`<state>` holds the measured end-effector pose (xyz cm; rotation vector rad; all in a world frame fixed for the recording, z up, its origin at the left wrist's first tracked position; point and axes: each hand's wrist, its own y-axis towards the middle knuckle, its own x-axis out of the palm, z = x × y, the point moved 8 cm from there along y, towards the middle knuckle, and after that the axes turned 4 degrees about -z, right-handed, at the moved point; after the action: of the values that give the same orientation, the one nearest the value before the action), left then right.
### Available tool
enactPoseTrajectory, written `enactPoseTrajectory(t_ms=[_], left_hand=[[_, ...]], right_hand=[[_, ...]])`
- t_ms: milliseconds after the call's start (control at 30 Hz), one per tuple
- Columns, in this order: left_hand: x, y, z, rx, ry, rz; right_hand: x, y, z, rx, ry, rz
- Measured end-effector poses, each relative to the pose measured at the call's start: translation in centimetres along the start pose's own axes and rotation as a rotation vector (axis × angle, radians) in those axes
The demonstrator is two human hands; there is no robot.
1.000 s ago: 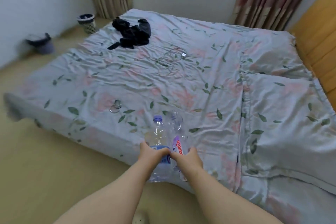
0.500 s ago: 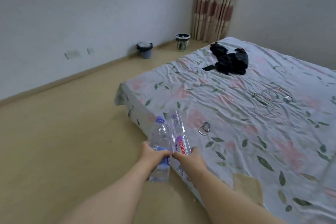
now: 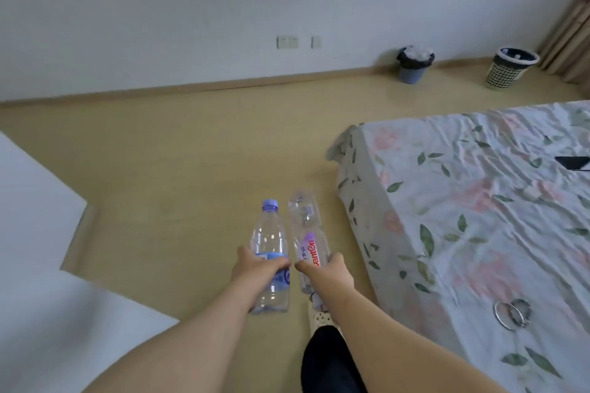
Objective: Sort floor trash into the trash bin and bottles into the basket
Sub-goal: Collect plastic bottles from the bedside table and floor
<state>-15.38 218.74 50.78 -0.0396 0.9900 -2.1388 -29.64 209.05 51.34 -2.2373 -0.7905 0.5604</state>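
Note:
My left hand (image 3: 255, 268) grips a clear plastic bottle with a blue cap and blue label (image 3: 269, 233). Beside it, my right hand (image 3: 329, 274) grips a crumpled clear bottle with a pink and purple label (image 3: 309, 233). Both bottles point forward over the tan floor, side by side. Far off by the wall stands a blue trash bin (image 3: 414, 64) with a black liner and white trash inside. To its right sits a woven basket (image 3: 510, 68) with a white rim.
A bed (image 3: 479, 217) with a floral sheet fills the right side; metal rings (image 3: 510, 314) lie on it. A white wall corner (image 3: 38, 233) juts in at the left. Curtains (image 3: 571, 32) hang at the far right. My dark trouser leg (image 3: 329, 360) shows below.
The view has swung left, away from the bed toward the wall and open floor. The bin and basket now lie ahead to the right. Both hands keep their hold on the bottles.

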Motion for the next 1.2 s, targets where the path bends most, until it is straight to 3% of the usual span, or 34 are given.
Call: enactPoseTrajectory(t_ms=[133, 433, 667, 1033, 1200], left_hand=[[0.2, 5.2, 3.8, -0.03, -0.053, 0.033], [4.1, 17.0, 21.2, 0.037, -0.072, 0.005], [2.4, 26.0, 28.1, 0.004, -0.067, 0.033], [-1.3, 45.7, 46.0, 0.042, -0.001, -0.055], [1.7, 51.6, 52.3, -0.013, 0.046, -0.126]], right_hand=[[-0.6, 5.7, -4.6, 0.013, 0.03, -0.03], [-4.8, 18.4, -20.6, -0.049, 0.07, -0.012], [-4.9, 26.7, -28.6, -0.019, -0.014, 0.043], [-1.1, 41.9, -46.9, 0.02, 0.095, 0.067], [-3.6, 46.5, -51.3, 0.066, 0.157, 0.151]])
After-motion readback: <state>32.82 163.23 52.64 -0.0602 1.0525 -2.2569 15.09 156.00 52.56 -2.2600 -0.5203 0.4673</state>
